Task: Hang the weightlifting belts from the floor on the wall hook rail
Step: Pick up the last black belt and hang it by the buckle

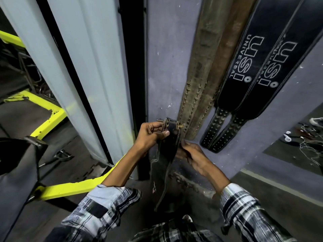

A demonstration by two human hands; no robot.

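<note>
The black stitched leather weightlifting belt (pixel 167 154) hangs at the middle of the frame, its buckle end lifted up against the purple-grey wall (pixel 167 58) and its long tail dropping towards the dusty floor (pixel 288 193) near the lower centre. The left hand (pixel 150 135) pinches the belt's top edge just under the metal buckle (pixel 166 121), thumb laid across the strap; the right hand (pixel 192 154) sits lower and to the right, its fingers curled round the belt's edge to steady it. Just to the right, four belts already hang against the wall: two worn brown leather belts (pixel 208 67) side by side, then two black belts printed with white lettering (pixel 258 63), running to the upper right of the frame. The hook rail itself is out of sight above the frame, so I cannot say how near the buckle is to a hook. By my reckoning most of the job is done, and this belt is not yet hung. Yellow-green steel frame bars (pixel 52 119) cross the left side, and tangled cables (pixel 307 137) lie on the floor at the right edge.
</note>
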